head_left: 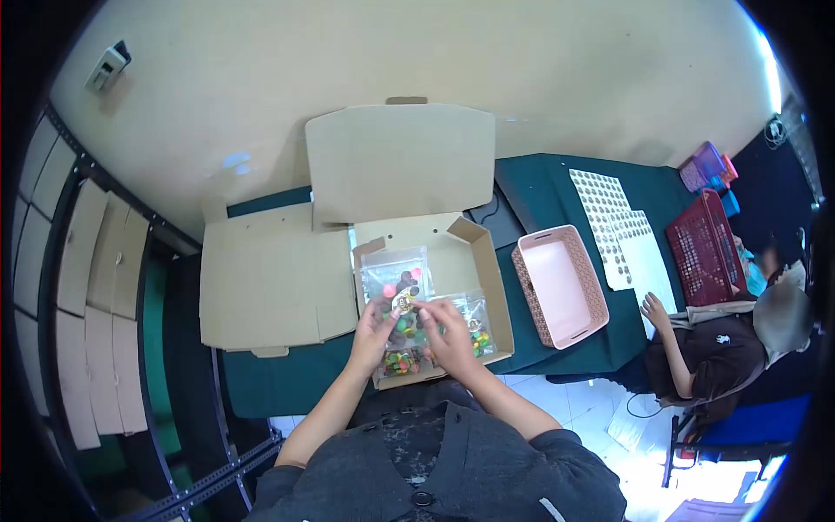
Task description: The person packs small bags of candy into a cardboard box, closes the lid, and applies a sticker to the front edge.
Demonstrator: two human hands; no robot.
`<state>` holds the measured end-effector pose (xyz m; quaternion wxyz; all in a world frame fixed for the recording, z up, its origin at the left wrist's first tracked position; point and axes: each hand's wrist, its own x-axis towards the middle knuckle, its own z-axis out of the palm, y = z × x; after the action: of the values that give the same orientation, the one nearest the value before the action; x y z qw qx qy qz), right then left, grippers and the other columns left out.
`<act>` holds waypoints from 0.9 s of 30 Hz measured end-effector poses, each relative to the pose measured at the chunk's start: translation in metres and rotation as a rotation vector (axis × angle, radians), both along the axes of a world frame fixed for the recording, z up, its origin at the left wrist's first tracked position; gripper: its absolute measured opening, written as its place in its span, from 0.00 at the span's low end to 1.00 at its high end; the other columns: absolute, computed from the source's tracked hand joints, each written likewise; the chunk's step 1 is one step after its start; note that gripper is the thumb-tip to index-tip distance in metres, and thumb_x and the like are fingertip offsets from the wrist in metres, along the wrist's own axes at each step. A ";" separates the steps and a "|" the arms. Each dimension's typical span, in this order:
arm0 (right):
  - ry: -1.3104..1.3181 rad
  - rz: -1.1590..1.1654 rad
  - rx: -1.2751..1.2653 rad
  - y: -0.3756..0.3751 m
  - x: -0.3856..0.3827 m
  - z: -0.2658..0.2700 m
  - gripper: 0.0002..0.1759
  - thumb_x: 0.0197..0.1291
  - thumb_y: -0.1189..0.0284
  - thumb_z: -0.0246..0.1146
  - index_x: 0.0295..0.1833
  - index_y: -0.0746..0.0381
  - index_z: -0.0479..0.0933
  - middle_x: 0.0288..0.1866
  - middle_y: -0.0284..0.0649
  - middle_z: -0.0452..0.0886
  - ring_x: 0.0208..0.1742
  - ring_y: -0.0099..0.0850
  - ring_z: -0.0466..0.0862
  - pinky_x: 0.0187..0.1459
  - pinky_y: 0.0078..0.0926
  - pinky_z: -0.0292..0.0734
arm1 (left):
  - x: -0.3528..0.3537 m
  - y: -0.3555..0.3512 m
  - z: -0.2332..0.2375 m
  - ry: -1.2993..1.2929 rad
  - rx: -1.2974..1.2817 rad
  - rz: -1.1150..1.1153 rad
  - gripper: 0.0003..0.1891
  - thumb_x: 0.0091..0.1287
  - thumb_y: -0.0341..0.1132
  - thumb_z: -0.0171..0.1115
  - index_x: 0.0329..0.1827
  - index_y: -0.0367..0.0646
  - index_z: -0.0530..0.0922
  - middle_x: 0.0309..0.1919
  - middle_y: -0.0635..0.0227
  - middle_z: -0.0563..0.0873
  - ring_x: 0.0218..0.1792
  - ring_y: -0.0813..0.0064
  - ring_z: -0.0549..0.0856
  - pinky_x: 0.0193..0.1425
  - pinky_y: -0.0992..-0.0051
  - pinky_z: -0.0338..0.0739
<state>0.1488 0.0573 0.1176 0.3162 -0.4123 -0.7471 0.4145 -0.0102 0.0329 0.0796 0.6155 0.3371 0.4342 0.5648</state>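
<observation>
Over an open cardboard box (500, 304), my left hand (374, 333) holds a clear plastic bag (396, 265) of pink, green and dark round pieces. A gold and dark label (404, 302) shows on the bag's front. The fingers of my right hand (447, 333) are pinched at the label's right edge; whether they grip it or only press it cannot be made out. Beneath my hands, more clear bags with colourful pieces (403, 362) lie in the box, one of them at its right side (474, 313).
A flat cardboard box (270, 278) lies left of the open one. To the right are a pink basket (561, 283), sticker sheets (604, 217) and a red basket (700, 252). A seated co-worker (718, 348) reaches onto the table. Shelves with boxes (96, 304) stand left.
</observation>
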 end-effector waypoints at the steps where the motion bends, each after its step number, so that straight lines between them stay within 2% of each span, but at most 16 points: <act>1: 0.025 -0.132 0.084 0.001 -0.004 0.003 0.26 0.58 0.72 0.60 0.62 0.63 0.65 0.45 0.45 0.71 0.46 0.36 0.73 0.49 0.29 0.68 | -0.004 -0.003 0.007 -0.015 -0.022 0.039 0.21 0.67 0.35 0.56 0.60 0.38 0.63 0.54 0.62 0.72 0.54 0.75 0.74 0.58 0.75 0.67; 2: 0.051 -0.267 0.172 0.002 -0.009 0.006 0.27 0.56 0.72 0.62 0.62 0.63 0.65 0.45 0.45 0.71 0.45 0.35 0.73 0.49 0.29 0.68 | -0.006 -0.004 0.012 -0.030 -0.040 0.074 0.19 0.67 0.34 0.56 0.58 0.37 0.65 0.52 0.63 0.74 0.54 0.76 0.74 0.58 0.76 0.67; 3: 0.158 -0.329 0.086 0.001 -0.016 0.008 0.25 0.56 0.72 0.63 0.59 0.65 0.67 0.46 0.42 0.74 0.47 0.31 0.75 0.50 0.27 0.68 | -0.006 -0.006 0.013 0.001 0.037 0.102 0.17 0.67 0.35 0.56 0.54 0.36 0.67 0.49 0.64 0.76 0.53 0.78 0.74 0.57 0.77 0.68; 4: 0.159 -0.323 0.086 0.001 -0.019 0.006 0.25 0.56 0.72 0.63 0.59 0.65 0.67 0.46 0.42 0.74 0.47 0.31 0.75 0.50 0.27 0.68 | -0.006 -0.008 0.015 0.001 0.037 0.107 0.17 0.67 0.35 0.56 0.54 0.36 0.67 0.49 0.64 0.76 0.53 0.78 0.74 0.57 0.77 0.68; 6: 0.548 -0.081 -0.432 0.001 -0.024 0.000 0.22 0.57 0.70 0.64 0.55 0.67 0.69 0.47 0.39 0.76 0.49 0.26 0.76 0.51 0.26 0.70 | -0.005 -0.012 0.022 0.063 0.072 0.069 0.15 0.67 0.35 0.56 0.52 0.38 0.68 0.47 0.66 0.76 0.48 0.80 0.75 0.52 0.79 0.70; 7: 0.428 -0.058 -0.486 -0.001 -0.022 0.004 0.20 0.59 0.70 0.63 0.54 0.67 0.70 0.48 0.39 0.78 0.48 0.23 0.76 0.49 0.23 0.72 | -0.006 -0.016 0.027 0.125 0.029 0.089 0.12 0.67 0.37 0.56 0.48 0.38 0.70 0.40 0.69 0.78 0.43 0.82 0.76 0.48 0.81 0.70; 8: 0.421 -0.051 -0.485 -0.002 -0.024 0.005 0.20 0.59 0.70 0.63 0.54 0.67 0.70 0.48 0.39 0.78 0.48 0.23 0.76 0.49 0.23 0.72 | -0.005 -0.016 0.024 0.120 0.030 0.098 0.12 0.67 0.37 0.56 0.48 0.38 0.70 0.40 0.69 0.78 0.43 0.82 0.76 0.48 0.81 0.70; 10: 0.561 -0.048 -0.538 -0.006 -0.029 0.009 0.16 0.59 0.71 0.63 0.51 0.67 0.73 0.41 0.36 0.80 0.41 0.20 0.78 0.42 0.18 0.73 | -0.005 -0.015 0.018 0.173 0.120 0.134 0.12 0.68 0.40 0.55 0.43 0.38 0.72 0.35 0.70 0.78 0.39 0.83 0.76 0.45 0.81 0.70; 13: 0.524 -0.030 -0.617 -0.006 -0.023 0.009 0.15 0.62 0.70 0.60 0.51 0.67 0.73 0.41 0.37 0.81 0.41 0.19 0.78 0.44 0.18 0.73 | -0.006 -0.018 0.020 0.182 0.087 0.181 0.13 0.68 0.41 0.55 0.41 0.38 0.72 0.33 0.70 0.79 0.37 0.82 0.77 0.44 0.80 0.71; 16: 0.552 -0.022 -0.634 -0.006 -0.021 0.002 0.16 0.64 0.68 0.57 0.53 0.66 0.72 0.43 0.36 0.80 0.41 0.18 0.78 0.44 0.17 0.72 | -0.006 -0.016 0.019 0.124 0.093 0.177 0.12 0.68 0.39 0.55 0.44 0.37 0.72 0.36 0.68 0.80 0.38 0.82 0.77 0.45 0.80 0.72; 18: 0.744 -0.075 -0.806 -0.006 -0.020 0.000 0.17 0.64 0.68 0.57 0.54 0.66 0.71 0.44 0.36 0.80 0.43 0.18 0.77 0.46 0.17 0.71 | -0.006 -0.017 0.030 0.160 0.126 0.148 0.13 0.68 0.39 0.55 0.45 0.37 0.72 0.37 0.67 0.80 0.40 0.82 0.78 0.47 0.80 0.72; 20: 0.675 -0.103 -0.726 -0.009 -0.021 0.000 0.17 0.65 0.67 0.56 0.55 0.66 0.70 0.45 0.36 0.79 0.45 0.20 0.77 0.47 0.18 0.71 | -0.004 -0.020 0.044 0.196 0.156 0.116 0.13 0.69 0.38 0.54 0.47 0.37 0.72 0.38 0.66 0.81 0.41 0.82 0.78 0.48 0.79 0.72; 22: 0.533 -0.091 -0.613 -0.012 -0.023 0.011 0.17 0.66 0.66 0.55 0.55 0.65 0.70 0.46 0.36 0.79 0.46 0.20 0.77 0.49 0.19 0.71 | -0.002 -0.022 0.053 0.124 0.039 0.008 0.16 0.70 0.39 0.50 0.52 0.35 0.71 0.43 0.65 0.80 0.46 0.80 0.78 0.52 0.78 0.72; 27: 0.645 -0.105 -0.631 -0.010 -0.021 0.000 0.16 0.64 0.68 0.57 0.54 0.66 0.71 0.46 0.36 0.79 0.45 0.20 0.77 0.48 0.19 0.71 | -0.005 -0.021 0.038 0.104 0.081 0.017 0.15 0.69 0.36 0.53 0.53 0.35 0.71 0.45 0.64 0.80 0.46 0.79 0.78 0.52 0.78 0.72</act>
<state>0.1274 0.0469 0.1181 0.4121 -0.3756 -0.4258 0.7126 -0.0156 0.0122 0.1171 0.5730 0.3871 0.4452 0.5689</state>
